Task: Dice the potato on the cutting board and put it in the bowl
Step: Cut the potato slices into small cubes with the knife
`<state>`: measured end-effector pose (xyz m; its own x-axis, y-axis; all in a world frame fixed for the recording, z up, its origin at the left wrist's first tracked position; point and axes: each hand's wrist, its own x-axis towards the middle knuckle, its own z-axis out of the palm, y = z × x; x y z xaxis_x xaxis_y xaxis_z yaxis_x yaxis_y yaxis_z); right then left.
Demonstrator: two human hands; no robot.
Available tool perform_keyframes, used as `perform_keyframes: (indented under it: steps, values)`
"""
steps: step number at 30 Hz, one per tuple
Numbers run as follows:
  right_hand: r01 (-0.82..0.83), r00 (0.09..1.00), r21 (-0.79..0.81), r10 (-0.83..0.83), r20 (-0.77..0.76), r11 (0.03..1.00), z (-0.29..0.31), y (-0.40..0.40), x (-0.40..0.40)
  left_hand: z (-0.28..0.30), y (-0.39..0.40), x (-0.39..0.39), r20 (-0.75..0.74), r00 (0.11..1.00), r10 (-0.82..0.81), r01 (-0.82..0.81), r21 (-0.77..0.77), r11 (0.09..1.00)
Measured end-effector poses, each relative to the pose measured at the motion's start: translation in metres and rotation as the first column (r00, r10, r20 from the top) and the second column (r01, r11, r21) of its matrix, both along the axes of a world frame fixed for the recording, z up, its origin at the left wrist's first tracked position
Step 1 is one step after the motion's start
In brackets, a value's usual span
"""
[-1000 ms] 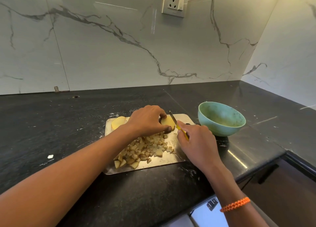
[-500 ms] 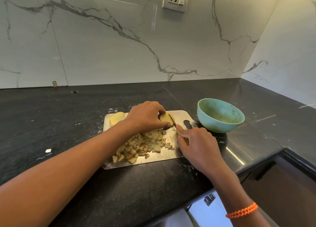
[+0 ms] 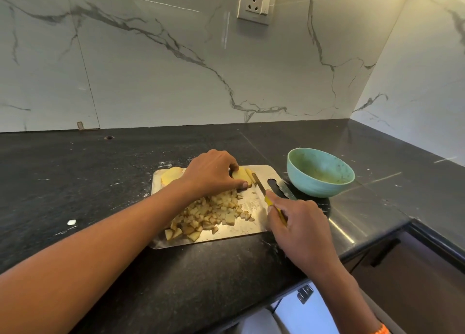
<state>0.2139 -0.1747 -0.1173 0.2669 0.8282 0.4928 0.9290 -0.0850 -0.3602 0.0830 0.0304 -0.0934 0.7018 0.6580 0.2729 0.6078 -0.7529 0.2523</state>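
Observation:
A steel cutting board point(image 3: 261, 226) lies on the black counter. My left hand point(image 3: 212, 172) curls over a potato piece point(image 3: 240, 175) at the board's far side and holds it down. A thin cut strip lies just right of that piece. My right hand point(image 3: 299, 229) grips a yellow-handled knife point(image 3: 263, 190), whose blade points at the potato piece beside the strip. A heap of diced potato point(image 3: 208, 215) covers the board's near middle. Another potato chunk point(image 3: 171, 175) sits at the far left corner. The teal bowl point(image 3: 320, 172) stands right of the board and holds no potato.
The counter's front edge point(image 3: 352, 252) runs close under my right wrist, with a dark cabinet below. A marble wall with a socket point(image 3: 256, 3) rises behind. A small white scrap point(image 3: 71, 222) lies on the counter to the left.
The knife has come down through the potato piece and pulled back toward me. A thin strip now lies separate beside it. My left hand stays on the piece.

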Motion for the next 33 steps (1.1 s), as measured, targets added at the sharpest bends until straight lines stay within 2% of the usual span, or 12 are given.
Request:
perform_keyframes:
  steps: [5,10,15,21,25,33]
  values:
    - [0.024,0.999,0.027,-0.026,0.046,0.999,0.01,0.023,-0.01,0.0,0.001,-0.002,0.006,1.0,0.002,-0.002,-0.006,1.0]
    - [0.03,0.997,-0.032,-0.028,0.069,0.999,0.015,0.052,-0.01,0.0,0.001,-0.002,0.017,1.0,-0.011,0.011,-0.012,1.0]
    - [0.047,0.994,-0.058,-0.041,0.103,0.997,0.013,0.055,-0.009,-0.001,0.004,-0.001,0.031,0.999,-0.008,0.008,-0.016,1.0]
    - [0.057,0.989,-0.164,-0.033,0.143,0.985,0.01,0.059,-0.007,-0.003,0.002,-0.001,0.031,1.0,0.001,-0.002,0.015,1.0]
    - [0.045,0.989,-0.189,-0.018,0.145,0.981,0.01,0.054,-0.007,-0.002,0.003,-0.001,0.019,1.0,0.0,0.0,0.015,1.0]
    - [0.003,0.994,-0.141,0.012,0.111,0.99,0.006,0.013,-0.005,0.0,0.001,-0.001,0.006,1.0,0.001,-0.001,-0.002,1.0]
